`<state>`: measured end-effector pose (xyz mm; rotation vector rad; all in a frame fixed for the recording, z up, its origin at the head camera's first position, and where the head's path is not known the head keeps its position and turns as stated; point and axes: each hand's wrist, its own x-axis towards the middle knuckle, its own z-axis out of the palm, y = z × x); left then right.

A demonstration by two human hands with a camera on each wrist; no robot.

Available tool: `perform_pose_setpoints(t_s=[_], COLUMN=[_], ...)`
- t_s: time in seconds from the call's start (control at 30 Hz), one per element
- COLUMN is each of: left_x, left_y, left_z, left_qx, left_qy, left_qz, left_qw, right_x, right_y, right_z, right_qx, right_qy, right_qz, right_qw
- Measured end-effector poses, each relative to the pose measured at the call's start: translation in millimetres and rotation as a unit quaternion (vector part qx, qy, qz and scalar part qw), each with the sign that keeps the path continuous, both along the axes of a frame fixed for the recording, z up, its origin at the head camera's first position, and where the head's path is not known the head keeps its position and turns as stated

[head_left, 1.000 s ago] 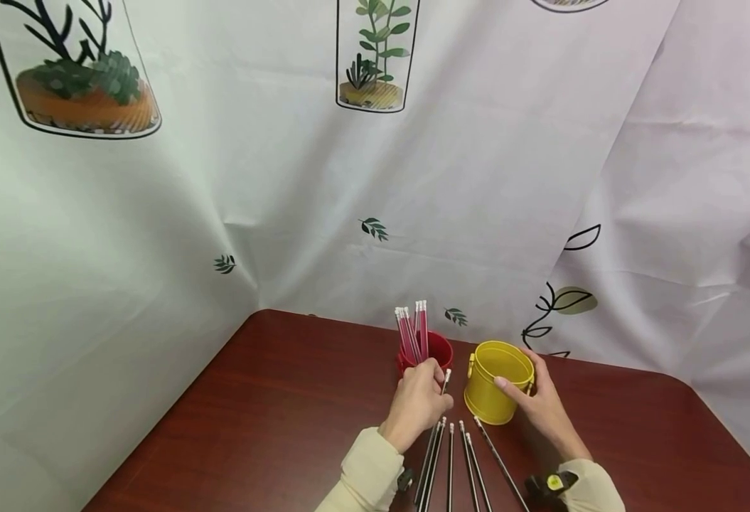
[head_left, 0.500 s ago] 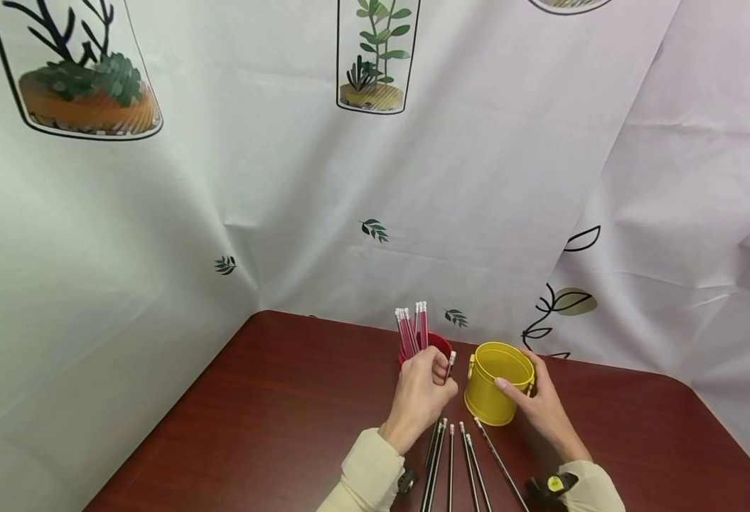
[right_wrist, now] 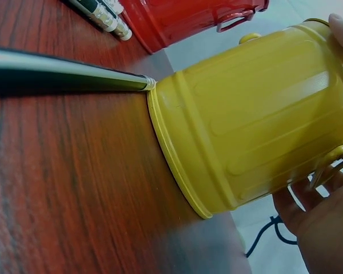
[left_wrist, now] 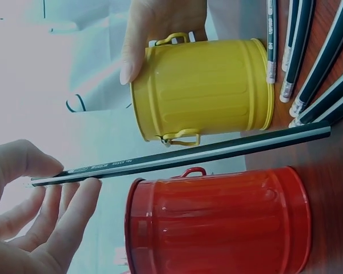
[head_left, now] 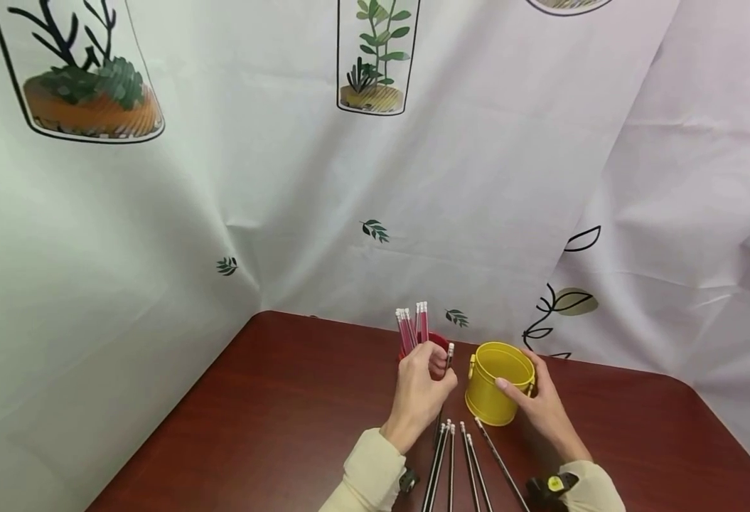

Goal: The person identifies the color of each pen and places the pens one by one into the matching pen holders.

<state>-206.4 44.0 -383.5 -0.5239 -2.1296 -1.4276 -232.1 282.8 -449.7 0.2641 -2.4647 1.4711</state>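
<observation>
My left hand [head_left: 418, 391] pinches a dark pencil [left_wrist: 217, 153] with a pale stripe near its eraser end, between thumb and fingers. In the left wrist view the pencil slants between the two pails, its other end above the table. My right hand [head_left: 546, 409] grips a yellow pail [head_left: 491, 398] with small side handles, thumb at the rim and fingers around the far side. No pencils show inside the yellow pail. Behind my left hand stands a red pail [left_wrist: 223, 222], partly hidden in the head view, with several pink pencils [head_left: 416, 327] upright in it.
Several dark pencils [head_left: 451, 462] with white erasers lie fanned on the brown table [head_left: 272, 412] in front of the pails. One pencil [right_wrist: 103, 77] has its eraser end against the yellow pail's base. A white printed curtain [head_left: 298, 178] hangs behind the table.
My left hand has lifted the pinched pencil upward, and its eraser end stands more upright beside the red pail. My right hand and the yellow pail have stayed in place.
</observation>
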Motion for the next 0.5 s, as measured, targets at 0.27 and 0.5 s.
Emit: perform_pose_setpoints(t_s=[0.27, 0.5], left_x=[2.9, -1.0], left_y=[4, 11], left_z=[7.7, 22.6], left_qx=[0.005, -0.005], left_qy=[0.017, 0.044], left_qz=[-0.001, -0.007], left_qw=[0.9998, 0.999], right_x=[1.4, 0.3], right_y=[-1, -2], right_z=[-0.9, 0.4], right_qx=[-0.007, -0.01], right_qy=[-0.004, 0.0], right_qz=[-0.003, -0.003], right_qw=[1.0, 1.0])
